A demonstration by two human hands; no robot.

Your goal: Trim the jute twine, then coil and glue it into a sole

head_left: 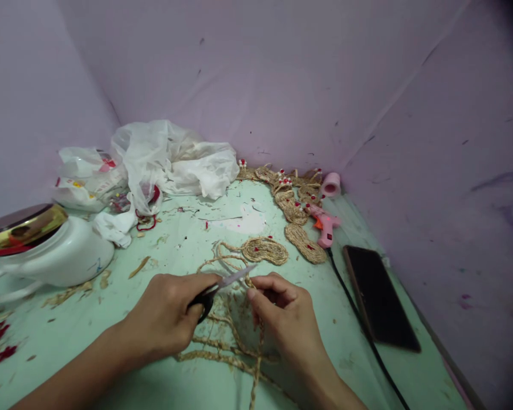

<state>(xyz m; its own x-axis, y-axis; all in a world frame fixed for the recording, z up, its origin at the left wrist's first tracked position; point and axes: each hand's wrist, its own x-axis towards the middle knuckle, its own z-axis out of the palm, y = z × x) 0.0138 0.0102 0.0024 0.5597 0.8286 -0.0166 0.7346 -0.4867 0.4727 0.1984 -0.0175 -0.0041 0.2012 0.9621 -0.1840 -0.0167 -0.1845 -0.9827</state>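
Note:
My left hand point(171, 310) is closed around the black handles of a pair of scissors point(236, 277), whose blades point right across a braided straw cord point(261, 336). Between the thumb and fingers of my right hand point(284, 307) that cord is pinched, just below the blades; it hangs down toward me. More lengths of the braid lie in loops on the table under both hands. Just beyond the blades rests a coiled straw sole shape point(265, 251) with a small red mark. A second coiled sole point(305, 244) lies to its right.
Several finished-looking straw pieces with red and white beads point(288, 202) line the back. Right of them are a pink glue gun point(326, 225), a pink roll point(330, 184), a black cable point(359, 319) and a phone point(380, 296). Plastic bags point(171, 159) and a white pot point(77, 250) stand left.

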